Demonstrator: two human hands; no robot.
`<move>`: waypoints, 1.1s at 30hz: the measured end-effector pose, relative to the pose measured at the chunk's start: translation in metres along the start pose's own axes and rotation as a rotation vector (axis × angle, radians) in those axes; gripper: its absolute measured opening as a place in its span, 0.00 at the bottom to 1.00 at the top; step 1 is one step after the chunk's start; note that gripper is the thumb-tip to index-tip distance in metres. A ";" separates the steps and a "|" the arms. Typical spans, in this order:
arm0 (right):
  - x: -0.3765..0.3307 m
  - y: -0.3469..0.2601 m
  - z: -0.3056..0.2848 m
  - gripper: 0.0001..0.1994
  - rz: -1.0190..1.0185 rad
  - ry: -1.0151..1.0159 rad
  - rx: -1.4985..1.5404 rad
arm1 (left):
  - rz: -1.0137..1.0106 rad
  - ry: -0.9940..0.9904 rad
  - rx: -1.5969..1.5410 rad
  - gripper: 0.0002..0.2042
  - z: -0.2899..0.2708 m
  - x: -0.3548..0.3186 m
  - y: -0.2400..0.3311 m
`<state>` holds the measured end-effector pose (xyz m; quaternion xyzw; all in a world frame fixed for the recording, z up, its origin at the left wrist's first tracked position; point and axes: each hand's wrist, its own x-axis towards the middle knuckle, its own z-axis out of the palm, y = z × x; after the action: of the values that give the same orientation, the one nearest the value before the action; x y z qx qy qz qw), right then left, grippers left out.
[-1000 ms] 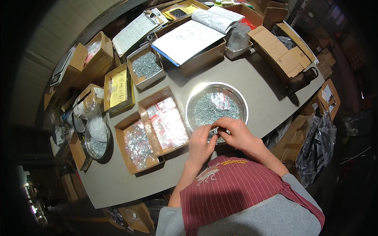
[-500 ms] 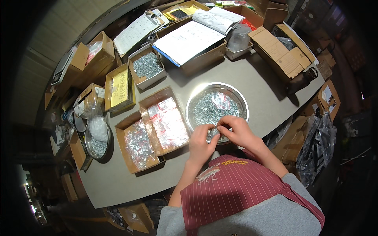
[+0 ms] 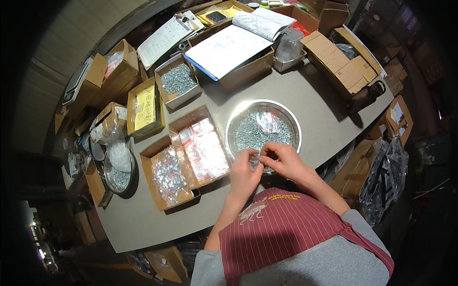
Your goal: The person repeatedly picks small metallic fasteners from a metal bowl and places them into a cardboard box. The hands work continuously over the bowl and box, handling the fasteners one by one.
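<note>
Small clear bag [image 3: 256,157] sits pinched between both hands at the near rim of the metal bowl [image 3: 292,120] of screws. Left hand [image 3: 244,172] grips its left edge with closed fingers; right hand [image 3: 282,161] pinches the right edge.

A crowded packing corner under warm overhead light.

A grey curved worktable [image 3: 315,100] fills the middle, its bare top brightest toward two o'clock. Cardboard boxes [image 3: 341,59] crowd its far edge from ten to two o'clock, with more stacked on the dim floor at four and eight. A pale corrugated wall [image 3: 57,43] rises at ten o'clock; beyond that, everything falls into shadow.
</note>
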<state>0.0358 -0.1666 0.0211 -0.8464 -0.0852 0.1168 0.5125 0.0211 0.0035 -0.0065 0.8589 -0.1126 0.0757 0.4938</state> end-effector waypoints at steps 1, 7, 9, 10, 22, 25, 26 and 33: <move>0.001 0.003 0.000 0.14 0.004 0.032 0.042 | -0.056 -0.009 -0.041 0.12 -0.001 0.001 0.005; 0.002 0.005 -0.005 0.09 -0.055 0.089 0.042 | -0.380 -0.081 -0.434 0.07 -0.008 0.002 0.004; 0.002 0.005 -0.005 0.08 -0.056 0.028 0.090 | -0.407 -0.098 -0.465 0.06 -0.011 0.002 0.000; 0.002 0.004 -0.005 0.08 -0.051 -0.011 0.115 | -0.420 -0.106 -0.480 0.06 -0.012 0.002 -0.002; 0.004 0.005 -0.008 0.06 0.131 -0.283 0.273 | -0.208 -0.102 -0.252 0.05 -0.017 0.001 0.001; 0.007 0.005 -0.006 0.05 0.142 -0.309 0.397 | -0.205 -0.071 -0.328 0.05 -0.019 0.001 0.006; 0.008 0.005 -0.005 0.04 0.144 -0.311 0.443 | -0.233 -0.069 -0.362 0.05 -0.020 0.003 0.009; 0.013 0.005 -0.006 0.05 0.198 -0.252 0.544 | -0.329 -0.052 -0.605 0.03 -0.024 0.008 0.002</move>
<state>0.0497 -0.1706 0.0175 -0.6613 -0.0306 0.2886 0.6917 0.0278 0.0225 0.0087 0.6819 -0.0023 -0.0638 0.7287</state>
